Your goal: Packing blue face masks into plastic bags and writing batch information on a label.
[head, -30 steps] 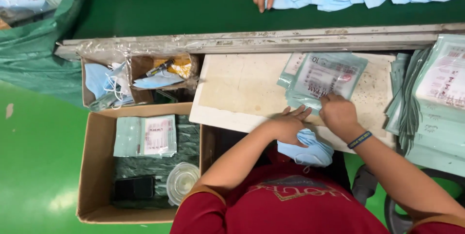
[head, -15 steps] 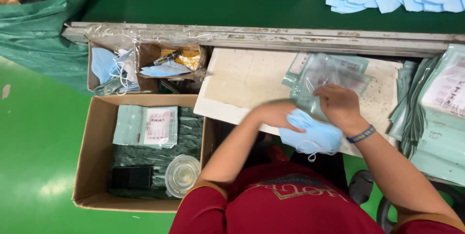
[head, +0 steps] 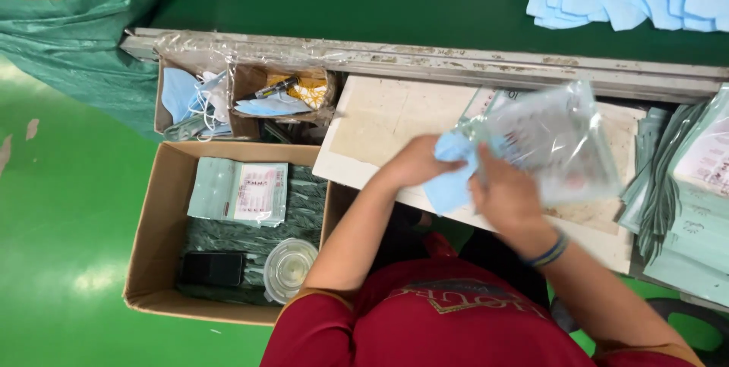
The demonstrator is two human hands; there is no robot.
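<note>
Your left hand (head: 414,162) pinches the soft, light blue mask (head: 449,177); your right hand (head: 507,194) clamps the slippery clear pouch (head: 558,139) beside it at its opening.

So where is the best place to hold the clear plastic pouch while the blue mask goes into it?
Probably at the open mouth, its lower left edge, coming from the person's side. The clear pouch is lifted and tilted off the board, mouth facing the blue mask. The right hand already grips there; the left hand holds the mask.
</note>
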